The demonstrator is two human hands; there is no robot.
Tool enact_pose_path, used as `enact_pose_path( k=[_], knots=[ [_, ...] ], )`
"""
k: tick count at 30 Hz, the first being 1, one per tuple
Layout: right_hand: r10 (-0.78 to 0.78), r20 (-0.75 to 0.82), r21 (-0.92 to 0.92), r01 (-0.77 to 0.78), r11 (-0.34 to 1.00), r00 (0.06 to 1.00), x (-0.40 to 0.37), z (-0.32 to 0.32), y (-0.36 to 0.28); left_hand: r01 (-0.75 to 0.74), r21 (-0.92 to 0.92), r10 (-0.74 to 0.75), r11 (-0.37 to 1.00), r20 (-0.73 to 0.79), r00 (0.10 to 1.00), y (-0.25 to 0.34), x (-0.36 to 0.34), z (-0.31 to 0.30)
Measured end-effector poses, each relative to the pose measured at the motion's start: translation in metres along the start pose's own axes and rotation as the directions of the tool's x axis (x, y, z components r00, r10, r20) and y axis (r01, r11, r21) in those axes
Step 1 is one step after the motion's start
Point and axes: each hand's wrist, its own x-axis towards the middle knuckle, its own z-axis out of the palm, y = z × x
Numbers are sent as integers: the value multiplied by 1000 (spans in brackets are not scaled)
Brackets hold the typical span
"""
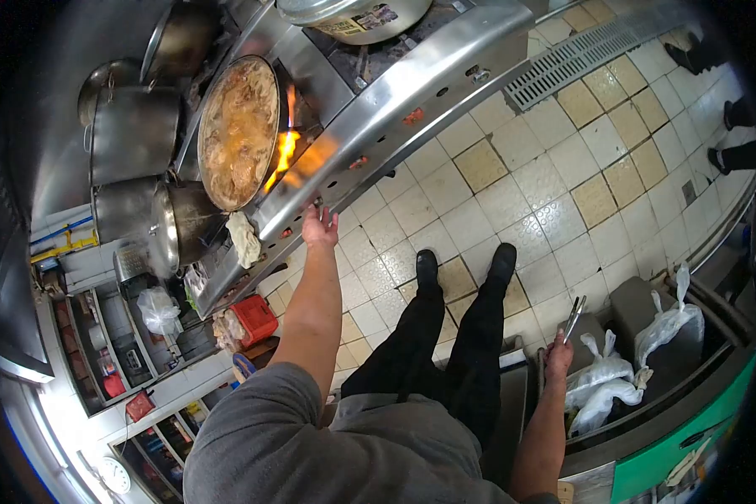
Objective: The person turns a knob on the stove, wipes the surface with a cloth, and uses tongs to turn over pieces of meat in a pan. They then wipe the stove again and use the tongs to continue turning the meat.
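Note:
My left hand (319,228) reaches to the front panel of the steel stove (412,80), its fingers closed at a small knob (317,202). Just beyond it, a wide pan (242,126) of bubbling orange-brown food sits over a burner. Tall flames (286,151) rise along the pan's near side. Down by my right side, my right hand (558,357) is wrapped round metal tongs (574,319), which point away from me.
A crumpled cloth (244,239) lies on the stove's edge. Large pots (134,134) stand behind the pan; another pot (357,17) is farther along. Tied plastic bags (601,378) are in the counter at right. A red crate (254,320) sits low at left. Another person's legs (735,155) show far right.

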Motion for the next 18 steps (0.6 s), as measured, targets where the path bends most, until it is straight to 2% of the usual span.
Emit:
enact_pose_path(
  k=[4, 7, 9, 11, 16, 18],
  knots=[
    [-31, -3, -9, 31, 999, 1000, 3, -10, 9, 16, -17, -16, 1000, -18, 1000, -1, -15, 8],
    [-10, 15, 90, 9, 996, 1000, 5, -15, 9, 17, -28, -17, 999, -1, 1000, 0, -25, 14],
    [5, -32, -15, -6, 1000, 999, 4, -18, 5, 13, 5, -13, 1000, 11, 1000, -1, -15, 11],
    [12, -37, -4, -13, 1000, 999, 5, -26, 8, 14, 43, -15, 999, 22, 1000, -4, -4, 6],
    [7, -34, -3, -7, 1000, 999, 19, -36, 25, 18, -3, -18, 1000, -54, 998, -4, -4, 7],
    [24, -63, -51, -27, 998, 998, 20, -37, 26, 12, -2, -12, 1000, -54, 998, -5, -3, 8]
  ],
)
